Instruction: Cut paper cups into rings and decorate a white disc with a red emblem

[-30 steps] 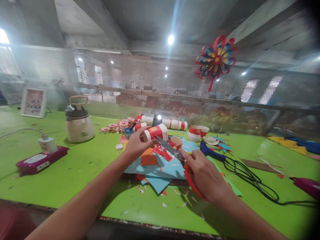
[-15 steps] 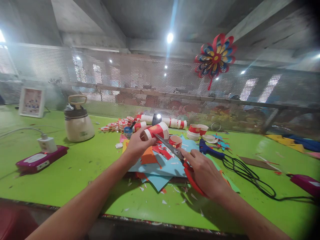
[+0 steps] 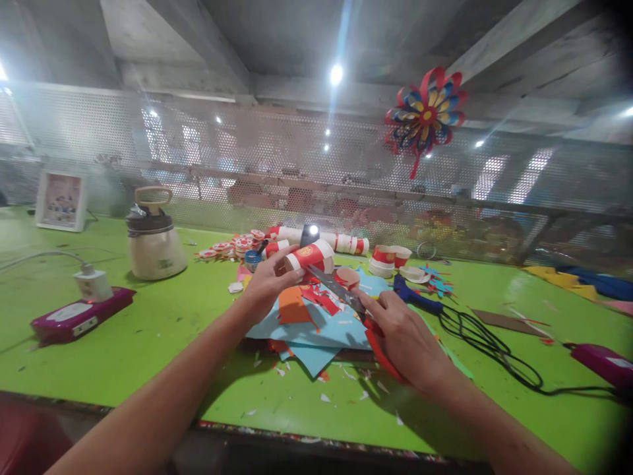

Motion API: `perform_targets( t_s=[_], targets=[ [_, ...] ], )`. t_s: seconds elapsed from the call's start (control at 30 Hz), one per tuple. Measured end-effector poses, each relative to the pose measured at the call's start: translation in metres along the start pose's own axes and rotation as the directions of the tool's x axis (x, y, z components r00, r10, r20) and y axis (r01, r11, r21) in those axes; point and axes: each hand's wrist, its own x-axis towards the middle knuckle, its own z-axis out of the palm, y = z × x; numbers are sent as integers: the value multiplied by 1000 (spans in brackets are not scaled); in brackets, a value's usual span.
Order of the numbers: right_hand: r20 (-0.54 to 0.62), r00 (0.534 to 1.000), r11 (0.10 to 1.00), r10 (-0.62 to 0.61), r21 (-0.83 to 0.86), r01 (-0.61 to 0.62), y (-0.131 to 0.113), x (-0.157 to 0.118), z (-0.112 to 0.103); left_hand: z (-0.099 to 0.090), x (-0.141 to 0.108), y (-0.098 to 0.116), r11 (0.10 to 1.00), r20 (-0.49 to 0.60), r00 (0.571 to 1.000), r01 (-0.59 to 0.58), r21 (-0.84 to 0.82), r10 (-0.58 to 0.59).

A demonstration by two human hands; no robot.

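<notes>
My left hand (image 3: 270, 280) is closed around a red and white paper cup (image 3: 316, 253), tilted on its side above the table. In my right hand (image 3: 398, 330) is a pair of scissors (image 3: 341, 289) with red handles; its blades point up and left, with the tips at the cup's lower edge. Whether the blades have paper between them I cannot tell. Beneath both hands lie light blue paper sheets (image 3: 316, 359), an orange paper piece (image 3: 295, 307) and red and white scraps (image 3: 324, 298).
A blue glue gun (image 3: 418, 298) with a coiled black cord lies to the right. Cut cups (image 3: 383, 259) and stacked cups (image 3: 353, 244) stand behind. On the left are a large jug (image 3: 155, 244) and a purple power strip (image 3: 84, 316). A paper flower (image 3: 428, 115) hangs above.
The scissors and my right hand have shifted only slightly at the cup. My left hand still holds the cup in nearly the same place.
</notes>
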Motion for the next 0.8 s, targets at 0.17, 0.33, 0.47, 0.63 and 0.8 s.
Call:
perform_targets(
  t_s=[0.17,0.33,0.47,0.63,0.8],
  targets=[
    [4,1000,998,-1,-68,2,5,-3,2,1,-1,-1,1000,41,999,9,-5,-9],
    [-25,1000,999,-17,-46,16,7,-3,4,2,-1,-1,999,54,998,33,-15,-32],
    [-8,1000,1000,3,8,-3,4,-1,2,2,0,-1,999,54,998,29,-21,-27],
    [19,1000,997,8,81,-9,0,0,0,-2,0,-2,1000,51,999,-2,30,1],
    [20,1000,999,6,53,-7,1,0,2,-5,1,-3,999,58,998,-8,53,5]
  ],
)
